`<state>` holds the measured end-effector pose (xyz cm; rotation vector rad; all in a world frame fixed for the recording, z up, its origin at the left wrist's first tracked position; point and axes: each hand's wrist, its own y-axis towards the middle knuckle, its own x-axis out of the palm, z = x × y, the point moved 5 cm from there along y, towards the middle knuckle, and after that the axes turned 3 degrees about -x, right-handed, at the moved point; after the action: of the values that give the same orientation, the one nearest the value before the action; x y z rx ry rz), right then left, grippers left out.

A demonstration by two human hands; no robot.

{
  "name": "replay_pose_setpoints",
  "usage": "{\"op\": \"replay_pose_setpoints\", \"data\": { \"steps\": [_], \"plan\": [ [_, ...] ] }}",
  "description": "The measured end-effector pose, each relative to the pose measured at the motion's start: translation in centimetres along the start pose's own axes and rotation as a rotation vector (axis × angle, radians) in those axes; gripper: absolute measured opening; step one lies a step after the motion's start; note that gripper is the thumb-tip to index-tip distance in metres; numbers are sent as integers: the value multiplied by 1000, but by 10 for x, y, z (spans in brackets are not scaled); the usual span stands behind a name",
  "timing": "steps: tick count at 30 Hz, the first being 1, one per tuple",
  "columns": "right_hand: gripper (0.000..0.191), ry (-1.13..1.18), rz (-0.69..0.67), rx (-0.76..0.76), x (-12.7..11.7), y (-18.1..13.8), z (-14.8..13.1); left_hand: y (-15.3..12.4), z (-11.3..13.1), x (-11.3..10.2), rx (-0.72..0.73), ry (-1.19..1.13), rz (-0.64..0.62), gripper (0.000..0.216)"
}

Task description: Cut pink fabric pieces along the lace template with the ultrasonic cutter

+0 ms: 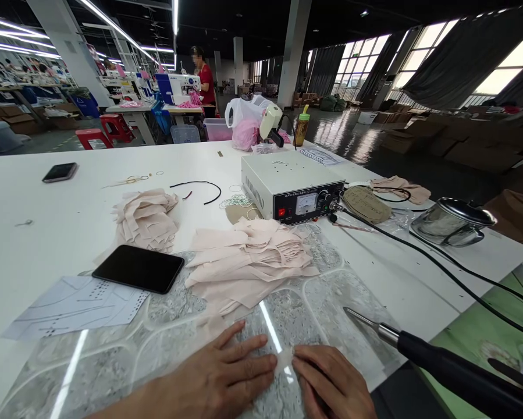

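Observation:
My left hand (232, 372) lies flat with its fingers apart on the clear mat (331, 297) with a grey marbled look. To its right, my right hand (333, 378) is closed, thumb and fingertips pinched at the edge of a small whitish, see-through piece (285, 356); my left fingertips reach its other side. A pile of pale pink cut fabric pieces (252, 256) lies just beyond my hands. Right of my right hand is a pen-like tool with a metal tip and black handle (436, 355), touched by neither hand.
A grey control box (294, 186) with a dial stands behind the pile, its black cable (418, 259) running right. Further left are a second fabric pile (145, 218), a black phone (139, 269) and a paper pattern (78, 305). A lidded steel mug (451, 221) stands right.

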<state>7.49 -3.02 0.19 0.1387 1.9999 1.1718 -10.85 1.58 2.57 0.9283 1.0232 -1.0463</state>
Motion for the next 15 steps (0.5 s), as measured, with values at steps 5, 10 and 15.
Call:
{"op": "replay_pose_setpoints", "data": {
  "steps": [5,10,15],
  "plan": [
    [28,27,35,45,-2,-2,3,-1,0,2,-10,9,-37,40],
    [32,-10,-1,34,0,-4,3,-1,1,6,6,53,-88,39],
    [30,-43,-45,26,4,-5,1,-2,0,6,8,68,-65,40]
  ]
}}
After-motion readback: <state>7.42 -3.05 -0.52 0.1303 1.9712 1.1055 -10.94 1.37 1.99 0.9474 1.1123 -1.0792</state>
